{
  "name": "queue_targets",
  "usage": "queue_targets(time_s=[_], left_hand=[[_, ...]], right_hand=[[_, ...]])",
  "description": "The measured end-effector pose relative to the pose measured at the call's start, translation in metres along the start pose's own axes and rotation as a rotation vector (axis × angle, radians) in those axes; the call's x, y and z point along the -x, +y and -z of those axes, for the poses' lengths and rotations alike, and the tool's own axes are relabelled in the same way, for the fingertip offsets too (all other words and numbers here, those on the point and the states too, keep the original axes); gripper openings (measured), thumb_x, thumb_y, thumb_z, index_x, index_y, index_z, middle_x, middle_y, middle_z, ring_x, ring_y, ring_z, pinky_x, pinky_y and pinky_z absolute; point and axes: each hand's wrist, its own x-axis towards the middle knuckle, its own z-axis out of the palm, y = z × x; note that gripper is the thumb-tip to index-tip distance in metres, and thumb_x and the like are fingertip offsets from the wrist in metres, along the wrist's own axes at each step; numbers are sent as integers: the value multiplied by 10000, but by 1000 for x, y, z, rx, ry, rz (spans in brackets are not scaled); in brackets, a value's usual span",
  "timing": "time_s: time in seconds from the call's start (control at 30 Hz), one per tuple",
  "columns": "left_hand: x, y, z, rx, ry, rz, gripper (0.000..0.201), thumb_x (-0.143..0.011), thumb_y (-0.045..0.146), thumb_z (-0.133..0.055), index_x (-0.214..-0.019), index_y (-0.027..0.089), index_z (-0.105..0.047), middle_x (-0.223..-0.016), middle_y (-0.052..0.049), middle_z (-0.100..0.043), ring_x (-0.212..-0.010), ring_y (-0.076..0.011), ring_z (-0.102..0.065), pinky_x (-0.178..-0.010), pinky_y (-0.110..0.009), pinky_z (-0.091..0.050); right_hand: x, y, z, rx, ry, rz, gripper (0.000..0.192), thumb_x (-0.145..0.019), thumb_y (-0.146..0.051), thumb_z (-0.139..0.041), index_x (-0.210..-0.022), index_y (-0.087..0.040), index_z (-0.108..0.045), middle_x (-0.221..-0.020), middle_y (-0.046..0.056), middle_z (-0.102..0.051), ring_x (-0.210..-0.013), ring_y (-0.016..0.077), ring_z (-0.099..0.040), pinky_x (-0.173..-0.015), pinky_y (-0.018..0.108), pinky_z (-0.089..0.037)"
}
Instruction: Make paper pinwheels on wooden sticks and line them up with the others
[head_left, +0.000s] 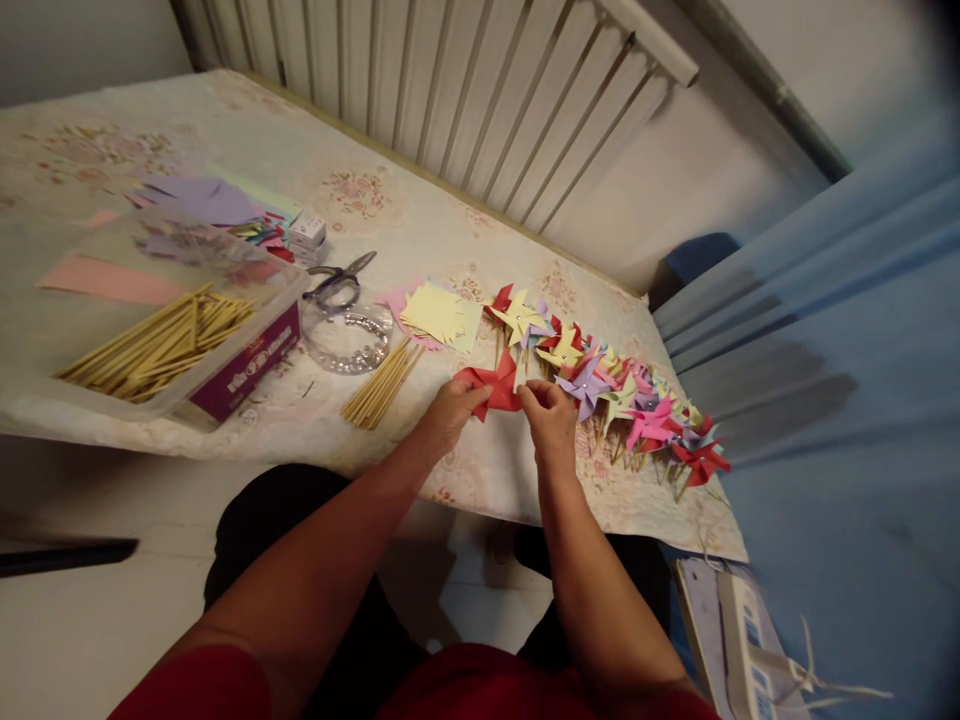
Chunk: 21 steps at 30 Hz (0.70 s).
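Both my hands are at a red paper pinwheel (502, 388) over the front part of the table. My left hand (452, 408) pinches its left blade between thumb and fingers. On the opposite side, my right hand (550, 415) has thumb and fingertips closed on the pinwheel's right edge. Just beyond, a yellow pinwheel (519, 317) lies among finished ones on sticks. To the left are a fan of thin wooden sticks (381, 385) and a stack of cut yellow paper squares (435, 312).
A clear plastic box (259, 335) holds many sticks. Beside it are a round clear dish (347, 340) of small metal pieces, scissors (341, 280) and a small white box (307, 232). Rows of pinwheels (649, 425) fill the right side. A radiator (450, 90) stands behind the table.
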Motion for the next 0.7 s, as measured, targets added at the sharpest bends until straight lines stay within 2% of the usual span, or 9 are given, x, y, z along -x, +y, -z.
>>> queue_targets(time_s=[0.1, 0.2, 0.33, 0.7], left_hand=[[0, -2, 1, -33, -48, 6, 243, -662, 345, -747, -774, 138, -688, -696, -23, -650, -622, -114, -526, -598, -236, -376], [1, -2, 2, -71, -66, 15, 222, -663, 339, -752, -738, 145, -675, -663, -15, -628, -616, -117, -516, -589, -240, -364], [2, -3, 2, -102, -59, 45, 187, -646, 296, -755, -667, 158, -631, -602, 3, -578, -604, -125, -518, -580, -247, -363], [0, -7, 3, -164, 11, 54, 147, -616, 235, -742, -689, 168, -634, -556, 27, -548, -543, -116, -486, -518, -242, -325]], right_hand=[[-11, -1, 5, -106, -248, -85, 292, -644, -443, -725, -728, -166, -692, -674, 10, -659, -639, 143, -561, -631, 270, -439], [-15, 2, 4, -163, -363, -150, 263, -603, -415, -749, -634, -168, -664, -563, -27, -597, -535, 101, -476, -556, 241, -374], [-15, 8, -1, -159, -393, -174, 228, -577, -384, -742, -600, -177, -649, -548, -31, -598, -516, 100, -465, -531, 238, -360], [-14, 10, -8, -94, -390, -186, 187, -565, -339, -698, -611, -159, -675, -512, -36, -587, -475, 90, -431, -492, 229, -317]])
